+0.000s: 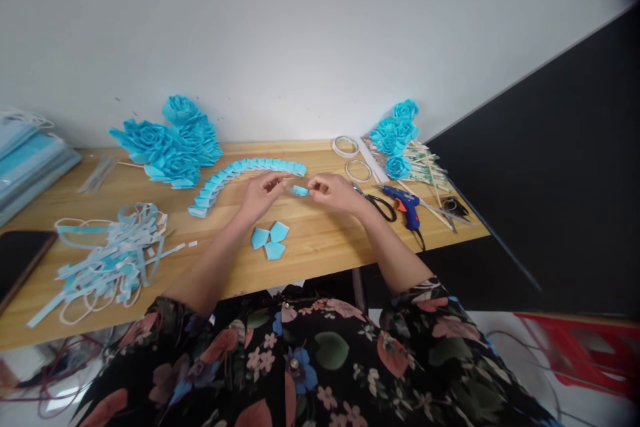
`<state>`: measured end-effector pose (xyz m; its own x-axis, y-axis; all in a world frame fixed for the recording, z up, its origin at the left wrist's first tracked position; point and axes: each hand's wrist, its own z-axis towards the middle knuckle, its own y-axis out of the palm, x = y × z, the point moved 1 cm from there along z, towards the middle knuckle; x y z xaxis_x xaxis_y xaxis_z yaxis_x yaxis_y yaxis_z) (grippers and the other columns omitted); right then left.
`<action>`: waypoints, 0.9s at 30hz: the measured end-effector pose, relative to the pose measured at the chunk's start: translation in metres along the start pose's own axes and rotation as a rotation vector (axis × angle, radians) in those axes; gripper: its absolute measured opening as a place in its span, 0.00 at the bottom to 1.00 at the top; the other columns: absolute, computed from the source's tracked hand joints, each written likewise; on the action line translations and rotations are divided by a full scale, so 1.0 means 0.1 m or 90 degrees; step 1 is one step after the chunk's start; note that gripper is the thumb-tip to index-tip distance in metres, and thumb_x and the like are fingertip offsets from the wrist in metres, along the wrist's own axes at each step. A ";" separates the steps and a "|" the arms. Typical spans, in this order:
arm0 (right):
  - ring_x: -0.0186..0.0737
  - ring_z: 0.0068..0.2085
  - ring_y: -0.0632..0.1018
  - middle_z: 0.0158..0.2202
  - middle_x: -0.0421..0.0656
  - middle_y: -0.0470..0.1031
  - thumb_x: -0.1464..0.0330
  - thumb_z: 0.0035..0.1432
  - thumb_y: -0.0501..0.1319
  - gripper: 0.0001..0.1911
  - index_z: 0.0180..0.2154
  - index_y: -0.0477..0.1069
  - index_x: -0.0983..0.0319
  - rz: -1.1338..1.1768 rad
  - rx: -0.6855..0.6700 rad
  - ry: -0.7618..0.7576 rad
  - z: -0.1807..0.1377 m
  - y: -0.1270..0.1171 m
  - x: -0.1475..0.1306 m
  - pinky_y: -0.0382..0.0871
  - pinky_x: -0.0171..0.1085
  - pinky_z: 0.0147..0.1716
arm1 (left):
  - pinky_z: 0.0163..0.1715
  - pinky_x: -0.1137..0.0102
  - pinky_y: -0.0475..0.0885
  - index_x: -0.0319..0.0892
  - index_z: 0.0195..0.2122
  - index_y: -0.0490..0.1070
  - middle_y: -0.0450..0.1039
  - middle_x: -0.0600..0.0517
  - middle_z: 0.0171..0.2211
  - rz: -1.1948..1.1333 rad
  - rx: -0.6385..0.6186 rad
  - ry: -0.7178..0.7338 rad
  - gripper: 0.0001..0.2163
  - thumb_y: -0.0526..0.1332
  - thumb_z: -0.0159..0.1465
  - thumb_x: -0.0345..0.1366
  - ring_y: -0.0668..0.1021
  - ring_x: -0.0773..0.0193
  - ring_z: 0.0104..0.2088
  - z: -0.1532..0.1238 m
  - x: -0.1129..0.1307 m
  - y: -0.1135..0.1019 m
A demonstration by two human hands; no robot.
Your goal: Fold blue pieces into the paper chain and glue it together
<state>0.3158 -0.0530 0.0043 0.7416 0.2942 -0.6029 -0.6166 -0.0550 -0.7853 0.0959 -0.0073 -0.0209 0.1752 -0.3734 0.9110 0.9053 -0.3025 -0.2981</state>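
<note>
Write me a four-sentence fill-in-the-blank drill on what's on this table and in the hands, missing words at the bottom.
1. The small folded piece is held by the fingers of the ____ hand.
2. Exactly ____ flat blue pieces lie clustered on the table, nearer the person than the hands.
3. The blue glue gun has an ____ trigger.
4. The phone lies at the table's ____ end.

Missing words: right; three; orange; left.

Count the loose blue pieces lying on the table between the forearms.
3, clustered together: a left piece, an upper-right piece and a bottom piece. Any stacked underneath would be hidden.
</note>
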 end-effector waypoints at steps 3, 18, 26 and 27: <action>0.33 0.32 0.74 0.34 0.40 0.79 0.67 0.56 0.61 0.06 0.34 0.75 0.62 0.008 -0.017 0.024 0.05 -0.04 -0.06 0.59 0.32 0.32 | 0.37 0.70 0.69 0.42 0.42 0.80 0.80 0.48 0.40 0.012 -0.006 0.025 0.15 0.62 0.62 0.46 0.77 0.62 0.39 0.00 0.02 -0.01; 0.33 0.32 0.74 0.32 0.41 0.77 0.63 0.58 0.59 0.13 0.38 0.77 0.63 0.219 -0.007 0.037 0.19 -0.06 -0.10 0.66 0.33 0.35 | 0.32 0.71 0.64 0.41 0.28 0.74 0.71 0.56 0.25 -0.115 0.015 -0.089 0.09 0.64 0.56 0.42 0.69 0.69 0.27 0.03 -0.06 -0.02; 0.33 0.32 0.73 0.33 0.42 0.76 0.54 0.52 0.66 0.19 0.39 0.76 0.62 0.551 0.049 0.121 0.23 0.24 -0.14 0.71 0.33 0.33 | 0.28 0.73 0.61 0.41 0.28 0.70 0.64 0.57 0.21 -0.356 0.086 -0.154 0.10 0.66 0.56 0.43 0.65 0.71 0.24 0.07 -0.12 -0.04; 0.33 0.32 0.73 0.33 0.41 0.75 0.54 0.51 0.67 0.18 0.36 0.75 0.62 0.556 0.051 0.117 0.24 0.28 -0.18 0.71 0.33 0.32 | 0.28 0.73 0.61 0.41 0.29 0.71 0.65 0.57 0.21 -0.366 0.090 -0.159 0.10 0.66 0.55 0.43 0.66 0.71 0.23 0.07 -0.12 -0.03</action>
<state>0.2787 -0.0370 -0.0036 0.0261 0.0214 -0.9994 -0.9924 -0.1195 -0.0285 0.0936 0.0048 -0.0289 -0.2839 0.0349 0.9582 0.9210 -0.2680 0.2826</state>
